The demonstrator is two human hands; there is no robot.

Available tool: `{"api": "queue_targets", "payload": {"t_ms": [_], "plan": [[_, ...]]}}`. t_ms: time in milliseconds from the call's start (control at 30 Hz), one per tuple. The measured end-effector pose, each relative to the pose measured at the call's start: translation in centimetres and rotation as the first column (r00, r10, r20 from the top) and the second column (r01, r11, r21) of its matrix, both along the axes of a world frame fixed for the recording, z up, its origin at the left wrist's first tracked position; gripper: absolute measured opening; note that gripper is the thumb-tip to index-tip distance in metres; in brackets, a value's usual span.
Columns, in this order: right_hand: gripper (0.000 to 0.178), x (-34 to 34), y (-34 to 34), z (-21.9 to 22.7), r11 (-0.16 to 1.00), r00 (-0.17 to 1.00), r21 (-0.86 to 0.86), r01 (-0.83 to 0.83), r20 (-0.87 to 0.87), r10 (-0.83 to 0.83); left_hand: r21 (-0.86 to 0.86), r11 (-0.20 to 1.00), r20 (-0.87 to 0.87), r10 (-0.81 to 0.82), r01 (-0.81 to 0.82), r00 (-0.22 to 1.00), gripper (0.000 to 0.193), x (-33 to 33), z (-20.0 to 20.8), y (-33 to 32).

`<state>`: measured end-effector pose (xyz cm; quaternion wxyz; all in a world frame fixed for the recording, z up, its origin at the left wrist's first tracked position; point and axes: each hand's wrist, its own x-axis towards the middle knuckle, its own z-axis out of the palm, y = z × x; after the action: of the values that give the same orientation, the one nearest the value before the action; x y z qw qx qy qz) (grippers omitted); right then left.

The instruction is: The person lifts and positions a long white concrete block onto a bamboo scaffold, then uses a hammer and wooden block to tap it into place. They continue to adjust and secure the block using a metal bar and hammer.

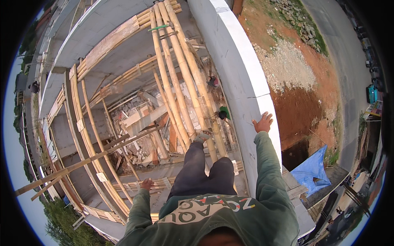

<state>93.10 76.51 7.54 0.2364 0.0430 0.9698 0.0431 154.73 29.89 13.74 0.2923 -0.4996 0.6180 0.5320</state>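
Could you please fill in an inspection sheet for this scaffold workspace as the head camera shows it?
Surface: bamboo scaffold poles lashed together high above the ground; the person's foot rests on them.
Job's things: white concrete wall on the right; horizontal bamboo rail on the left.
Clutter: bricks, planks and rubble on the floor far below.
Hands: right hand flat on the wall top, fingers spread; left hand gripping the rail.
Cables: nothing seen.
Surroundings: two other people lower on the scaffold; blue tarpaulin, red earth pit, gravel and a road outside the wall.
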Motion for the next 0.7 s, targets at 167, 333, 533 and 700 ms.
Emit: {"api": "queue_targets", "payload": {"t_ms": [167,333,533,700], "plan": [[0.110,-0.5,0.9,-0.8,0.991,0.987,0.073,-0.114,0.125,0.104,-0.059,0.991,0.330,0.133,-0.120,0.935,0.044,-9.2,2.3,-3.8],[0.117,-1.6,0.9,-0.2,0.998,0.974,0.059,-0.035,0.226,0.021,0.025,0.994,0.247,0.097,-0.106,0.964,0.047,-15.4,1.1,-7.1],[0.119,-3.3,-0.7,0.5,0.989,0.939,0.103,0.109,0.317,-0.136,0.228,0.973,0.234,-0.030,-0.025,0.972,0.052,-27.0,-2.2,-14.5],[0.118,-4.2,-2.9,2.0,0.943,0.861,0.158,0.292,0.387,-0.331,0.230,0.841,0.088,-0.520,0.491,0.850,0.036,-44.5,-1.0,-22.6]]}}
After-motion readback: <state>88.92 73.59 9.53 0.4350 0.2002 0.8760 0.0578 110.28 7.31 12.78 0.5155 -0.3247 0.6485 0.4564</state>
